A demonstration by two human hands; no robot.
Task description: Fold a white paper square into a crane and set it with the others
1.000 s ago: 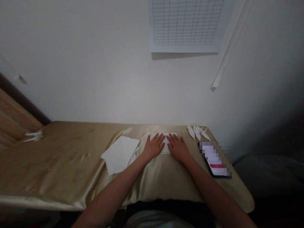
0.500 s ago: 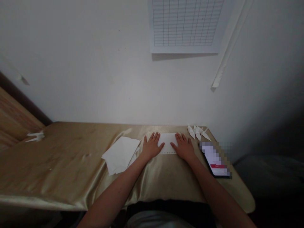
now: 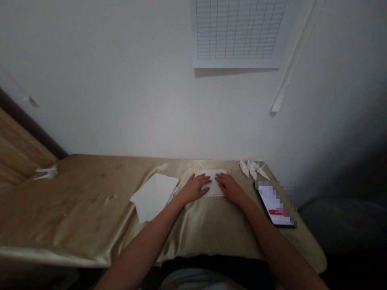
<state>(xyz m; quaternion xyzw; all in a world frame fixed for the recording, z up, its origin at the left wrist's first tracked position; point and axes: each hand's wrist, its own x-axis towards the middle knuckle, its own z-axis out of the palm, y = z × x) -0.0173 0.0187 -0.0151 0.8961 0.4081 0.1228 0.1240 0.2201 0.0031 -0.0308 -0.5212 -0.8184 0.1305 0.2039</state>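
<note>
A small white sheet of paper (image 3: pixel 214 191) lies flat on the gold cloth, a row of punched holes along its near edge. My left hand (image 3: pixel 196 188) rests on its left part, fingers stretched out and pointing right. On the right part lies my right hand (image 3: pixel 229 187), its fingers extended toward the left. The two hands' fingertips are a short gap apart over the paper. Neither hand grips anything. To the left of my left hand is a loose stack of white paper (image 3: pixel 155 195).
Several folded paper cranes (image 3: pixel 253 169) sit at the back right. A smartphone (image 3: pixel 273 205) with a lit screen lies near the right edge of the gold-covered table (image 3: pixel 81 209). White paper scraps (image 3: pixel 46 173) are at the far left. A gridded sheet (image 3: pixel 238 32) hangs on the wall.
Both hands have moved inward over the sheet and turned, so their fingers now point toward each other instead of away from me. The sheet lies in about the same place.
</note>
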